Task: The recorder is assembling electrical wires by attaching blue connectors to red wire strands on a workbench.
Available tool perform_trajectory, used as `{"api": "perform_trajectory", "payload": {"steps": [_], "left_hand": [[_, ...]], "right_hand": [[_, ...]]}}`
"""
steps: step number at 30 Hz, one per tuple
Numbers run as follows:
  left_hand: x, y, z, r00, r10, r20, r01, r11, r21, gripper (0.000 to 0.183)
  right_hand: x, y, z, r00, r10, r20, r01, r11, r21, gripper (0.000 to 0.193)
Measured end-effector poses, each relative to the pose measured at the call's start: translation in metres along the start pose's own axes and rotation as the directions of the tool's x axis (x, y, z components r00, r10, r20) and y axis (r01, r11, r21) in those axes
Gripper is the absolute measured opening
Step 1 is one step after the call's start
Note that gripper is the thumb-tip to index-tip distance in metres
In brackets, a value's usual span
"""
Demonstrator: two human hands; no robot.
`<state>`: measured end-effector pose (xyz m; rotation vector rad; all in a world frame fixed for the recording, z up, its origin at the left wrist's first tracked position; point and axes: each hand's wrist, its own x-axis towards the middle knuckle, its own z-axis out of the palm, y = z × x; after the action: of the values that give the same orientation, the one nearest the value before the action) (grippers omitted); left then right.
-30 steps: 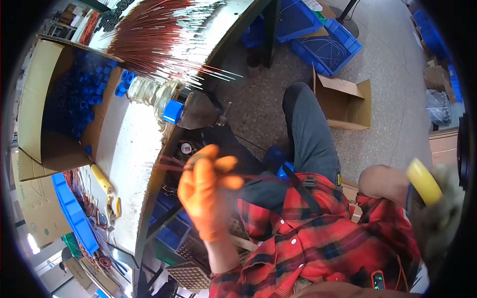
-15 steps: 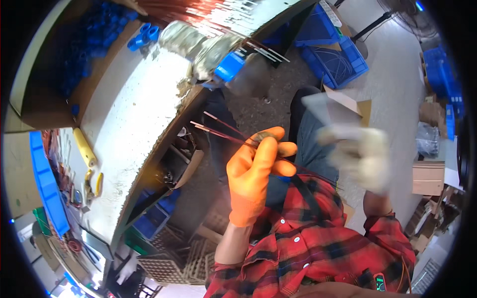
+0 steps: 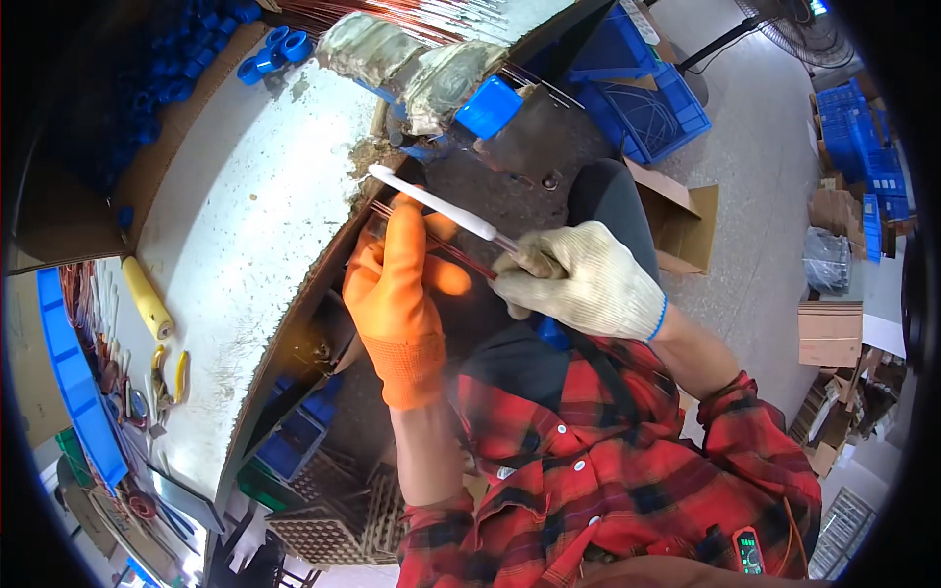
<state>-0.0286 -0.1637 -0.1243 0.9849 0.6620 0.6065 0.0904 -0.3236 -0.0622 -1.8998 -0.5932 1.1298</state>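
Now the right hand (image 3: pixel 593 284), fingers curled round a white rod (image 3: pixel 436 204), has swung left beside the wires (image 3: pixel 461 259) pinched in the left hand (image 3: pixel 392 299) (near the bench (image 3: pixel 265 196)), so the work apparently occupies 2 hands.

The counter (image 3: pixel 265 196) lies left, bearing a box (image 3: pixel 196 118) of rings (image 3: pixel 181 73) far left, a tray (image 3: pixel 71 363) along its left side, and pliers (image 3: pixel 181 377) right of the tray. Just beyond its right edge is the left hand (image 3: pixel 392 304); a rod (image 3: pixel 441 208) reaches left from the right hand (image 3: pixel 593 284). Far right: a crate (image 3: pixel 676 142), a carton (image 3: pixel 704 225) nearer.
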Motion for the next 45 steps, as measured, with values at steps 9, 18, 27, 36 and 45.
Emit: {"api": "perform_trajectory", "payload": {"steps": [9, 18, 27, 36, 45], "left_hand": [[-0.021, 0.024, 0.016, 0.996, 0.032, 0.082, -0.038, 0.996, 0.079, 0.034], [-0.049, 0.053, 0.059, 0.982, 0.173, 0.076, -0.183, 0.972, 0.145, 0.045], [-0.039, 0.063, 0.033, 0.894, 0.443, -0.07, -0.369, 0.815, 0.446, 0.039], [0.059, 0.167, 0.022, 0.502, 0.331, 0.799, -0.84, -0.033, 0.542, 0.028], [0.079, 0.192, 0.034, -0.017, -0.079, 0.997, -0.861, -0.506, -0.055, 0.027]], "right_hand": [[0.003, -0.005, -0.006, 0.987, -0.156, -0.031, 0.157, 0.988, 0.015, 0.026], [-0.023, -0.001, -0.028, 0.717, -0.675, -0.175, 0.62, 0.732, -0.283, 0.017], [-0.022, 0.005, -0.066, 0.733, -0.626, -0.266, 0.44, 0.735, -0.516, 0.027], [0.0, -0.058, -0.094, 0.745, -0.665, -0.057, 0.458, 0.572, -0.68, 0.025], [0.008, -0.093, -0.09, 0.491, -0.867, 0.089, 0.541, 0.223, -0.811, 0.019]]}}
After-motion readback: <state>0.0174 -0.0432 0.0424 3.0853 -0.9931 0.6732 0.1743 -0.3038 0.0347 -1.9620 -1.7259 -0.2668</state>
